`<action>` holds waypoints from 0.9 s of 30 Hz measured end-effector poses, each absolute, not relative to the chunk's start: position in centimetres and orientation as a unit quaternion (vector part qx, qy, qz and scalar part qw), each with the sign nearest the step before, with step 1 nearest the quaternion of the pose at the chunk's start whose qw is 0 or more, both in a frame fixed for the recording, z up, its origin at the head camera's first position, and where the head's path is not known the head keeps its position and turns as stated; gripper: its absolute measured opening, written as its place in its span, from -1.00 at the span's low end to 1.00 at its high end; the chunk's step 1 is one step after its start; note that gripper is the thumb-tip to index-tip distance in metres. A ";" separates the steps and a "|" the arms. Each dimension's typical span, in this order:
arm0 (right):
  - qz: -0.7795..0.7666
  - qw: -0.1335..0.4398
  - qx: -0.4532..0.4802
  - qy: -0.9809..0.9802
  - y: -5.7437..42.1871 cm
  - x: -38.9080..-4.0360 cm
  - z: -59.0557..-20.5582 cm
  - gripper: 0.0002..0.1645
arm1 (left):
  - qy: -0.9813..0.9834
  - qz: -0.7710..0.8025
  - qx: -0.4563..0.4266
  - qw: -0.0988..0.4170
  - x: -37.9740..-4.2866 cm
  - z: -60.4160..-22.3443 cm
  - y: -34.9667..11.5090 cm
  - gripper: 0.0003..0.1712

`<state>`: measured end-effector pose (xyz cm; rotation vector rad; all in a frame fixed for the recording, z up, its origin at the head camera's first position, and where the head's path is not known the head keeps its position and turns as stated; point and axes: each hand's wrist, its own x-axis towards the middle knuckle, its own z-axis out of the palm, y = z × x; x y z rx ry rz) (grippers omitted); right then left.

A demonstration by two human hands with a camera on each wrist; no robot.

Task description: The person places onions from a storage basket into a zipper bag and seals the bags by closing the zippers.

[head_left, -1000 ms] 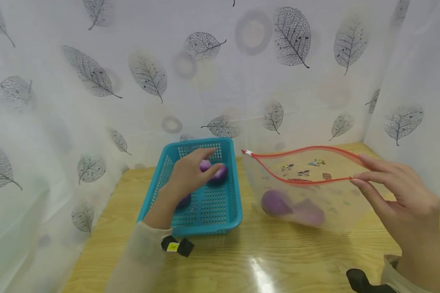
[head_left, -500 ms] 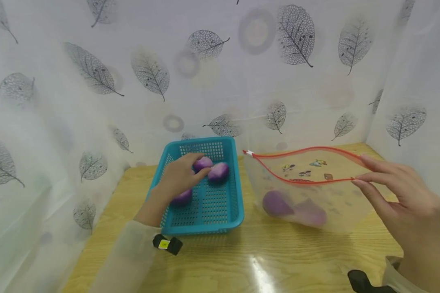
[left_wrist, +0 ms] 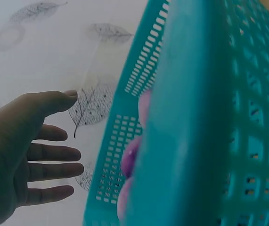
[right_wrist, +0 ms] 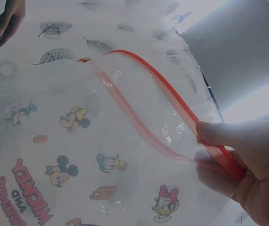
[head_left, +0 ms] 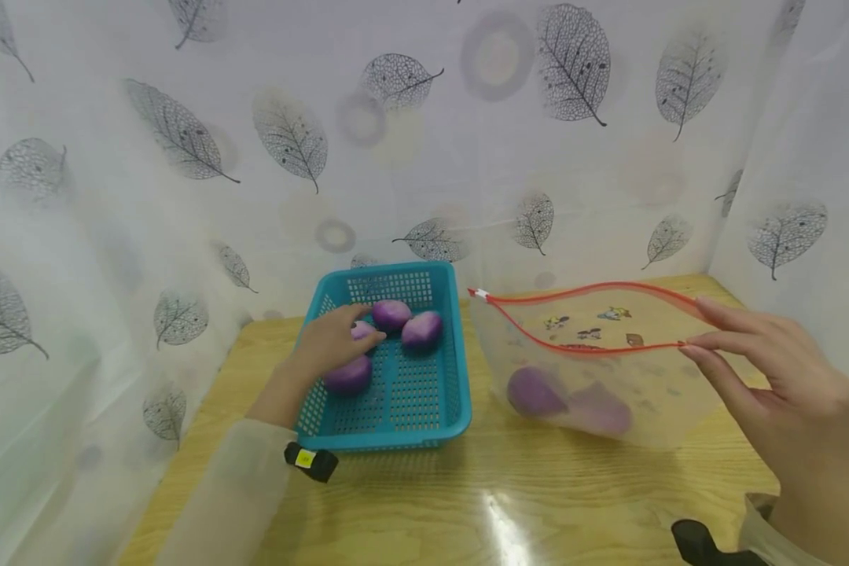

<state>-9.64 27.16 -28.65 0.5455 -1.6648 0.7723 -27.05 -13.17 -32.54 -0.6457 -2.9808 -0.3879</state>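
Purple onion-like bulbs [head_left: 422, 332] fill part of a teal basket [head_left: 396, 440] beneath a left hand [head_left: 325, 339], fingers spread; the right hand [head_left: 785, 377] pinches a translucent slider bag [head_left: 665, 397].

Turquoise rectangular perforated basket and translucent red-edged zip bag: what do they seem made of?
Turquoise basket: likely moulded plastic, smooth with slight sheen, judging by its rounded rim and regular holes. Translucent bag: probably plastic film, smooth and glossy, since it glints and rounded purple pieces show through.
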 end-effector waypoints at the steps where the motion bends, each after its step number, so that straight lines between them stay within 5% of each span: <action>1: 0.331 0.577 0.233 -0.710 27.1 -9.6 -28.6 -0.50 | -0.970 -0.122 -0.209 0.025 -27.2 -32.7 -13.4 -0.26; 10: 0.324 0.575 0.232 -0.714 27.3 -9.7 -28.7 -0.48 | -0.970 -0.100 -0.221 -0.002 -28.0 -34.0 -14.6 -0.30; 19: 0.308 0.568 0.230 -0.727 27.8 -9.5 -28.9 -0.45 | -0.966 -0.104 -0.212 -0.107 -28.3 -35.0 -15.2 -0.19; 27: 0.307 0.564 0.233 -0.730 27.9 -9.5 -28.8 -0.44 | -0.969 -0.050 -0.205 -0.130 -28.4 -36.1 -15.3 -0.14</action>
